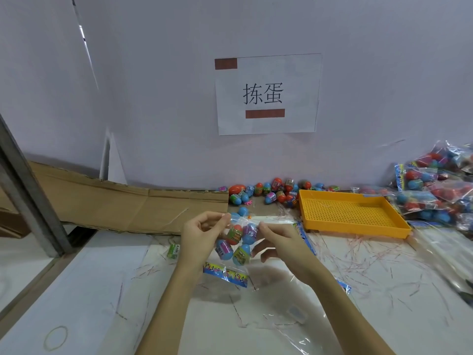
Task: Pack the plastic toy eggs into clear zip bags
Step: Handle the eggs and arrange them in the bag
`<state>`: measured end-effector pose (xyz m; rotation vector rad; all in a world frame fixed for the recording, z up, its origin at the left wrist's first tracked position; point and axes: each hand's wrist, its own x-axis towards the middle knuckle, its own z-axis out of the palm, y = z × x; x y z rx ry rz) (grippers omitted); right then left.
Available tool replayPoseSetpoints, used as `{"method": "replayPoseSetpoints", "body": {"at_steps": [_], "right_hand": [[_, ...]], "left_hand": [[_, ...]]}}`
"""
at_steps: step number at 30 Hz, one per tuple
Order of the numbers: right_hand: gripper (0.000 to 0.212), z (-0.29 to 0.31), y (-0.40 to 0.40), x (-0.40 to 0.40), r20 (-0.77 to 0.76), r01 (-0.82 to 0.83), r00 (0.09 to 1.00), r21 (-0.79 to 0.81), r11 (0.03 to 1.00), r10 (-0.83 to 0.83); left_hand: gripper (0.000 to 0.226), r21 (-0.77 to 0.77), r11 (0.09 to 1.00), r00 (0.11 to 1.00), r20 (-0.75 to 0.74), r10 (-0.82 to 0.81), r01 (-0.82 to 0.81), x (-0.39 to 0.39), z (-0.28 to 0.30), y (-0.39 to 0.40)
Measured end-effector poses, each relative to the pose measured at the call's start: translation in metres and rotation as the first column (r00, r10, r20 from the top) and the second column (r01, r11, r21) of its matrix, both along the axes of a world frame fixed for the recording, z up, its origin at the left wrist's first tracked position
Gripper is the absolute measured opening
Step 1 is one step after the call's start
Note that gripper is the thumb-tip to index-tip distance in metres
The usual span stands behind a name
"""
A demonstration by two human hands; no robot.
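A clear zip bag (pixel 236 242) hangs between my hands above the table, with several coloured plastic toy eggs inside it. My left hand (pixel 202 233) pinches the bag's top edge at its left end. My right hand (pixel 277 238) pinches the same edge at its right end. More loose toy eggs (pixel 268 192) lie in a heap against the back wall. An empty clear bag with a printed header strip (pixel 226 275) lies flat on the table just below my hands.
An orange perforated tray (pixel 350 213) stands at the right, empty. Filled bags of eggs (pixel 435 190) are piled at the far right. Flattened cardboard (pixel 122 201) lies at the left back. A small green item (pixel 174 251) and thin plastic strips lie scattered on the white table.
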<state>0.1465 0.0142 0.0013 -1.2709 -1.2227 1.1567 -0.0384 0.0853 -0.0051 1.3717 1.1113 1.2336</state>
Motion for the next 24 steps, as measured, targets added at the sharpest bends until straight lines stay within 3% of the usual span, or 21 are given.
{"method": "replayPoseSetpoints", "body": {"at_steps": [3, 6, 11, 12, 13, 14, 15, 16, 17, 18, 19, 21, 24], "right_hand": [[0.039, 0.000, -0.001, -0.001, -0.043, -0.027, 0.999, -0.036, 0.999, 0.025], [0.040, 0.005, -0.004, 0.000, 0.039, -0.085, 0.996, -0.039, 0.996, 0.086], [0.047, 0.015, -0.012, 0.017, 0.085, -0.195, 0.975, -0.124, 0.973, 0.206], [0.045, 0.019, -0.013, 0.024, 0.011, -0.168, 0.985, -0.064, 0.984, 0.169], [0.041, 0.023, -0.013, 0.034, -0.169, -0.107, 0.979, 0.035, 0.994, 0.111], [0.036, 0.028, -0.015, 0.045, -0.445, -0.027, 0.891, 0.152, 0.988, 0.093], [0.037, 0.032, -0.017, 0.055, -0.704, 0.039, 0.686, 0.286, 0.957, 0.182], [0.046, 0.033, -0.021, 0.064, -0.847, 0.084, 0.413, 0.401, 0.912, 0.335], [0.057, 0.033, -0.025, 0.071, -0.871, 0.100, 0.169, 0.482, 0.871, 0.462], [0.064, 0.032, -0.026, 0.076, -0.864, 0.109, 0.050, 0.503, 0.857, 0.501], [0.064, 0.030, -0.026, 0.079, -0.878, 0.119, 0.043, 0.478, 0.870, 0.476], [0.051, 0.025, -0.023, 0.076, -0.929, 0.142, 0.119, 0.365, 0.920, 0.351], [0.035, 0.021, -0.016, 0.066, -0.962, 0.173, 0.203, 0.217, 0.961, 0.181]], "left_hand": [[0.010, 0.133, 0.991, 0.997, -0.080, 0.007, 0.003, 0.000, 0.000, -0.003], [0.019, 0.177, 0.981, 0.993, -0.102, -0.067, 0.084, -0.001, -0.001, -0.003], [0.036, 0.094, 0.995, 1.000, 0.015, -0.027, 0.025, -0.002, -0.002, 0.003], [0.042, 0.084, 0.996, 0.999, 0.041, 0.002, -0.005, -0.004, -0.002, 0.005], [0.045, 0.085, 0.996, 0.998, 0.067, 0.021, -0.026, -0.006, -0.002, 0.006], [0.046, 0.098, 0.995, 0.996, 0.079, 0.028, -0.036, -0.006, -0.002, 0.007], [0.044, 0.120, 0.992, 0.998, 0.062, 0.023, -0.031, -0.006, -0.002, 0.007], [0.038, 0.151, 0.989, 1.000, 0.012, 0.006, -0.008, -0.005, -0.004, 0.006], [0.028, 0.191, 0.981, 0.998, -0.065, -0.018, 0.031, -0.002, -0.006, 0.005], [0.015, 0.238, 0.967, 0.983, -0.176, -0.051, 0.093, 0.000, -0.009, 0.004], [0.005, 0.284, 0.941, 0.943, -0.320, -0.089, 0.185, 0.003, -0.011, 0.001], [0.015, 0.369, 0.852, 0.782, -0.620, -0.071, 0.371, 0.008, -0.018, -0.003], [0.035, 0.377, 0.771, 0.616, -0.787, -0.026, 0.514, 0.018, -0.028, -0.009]]}}
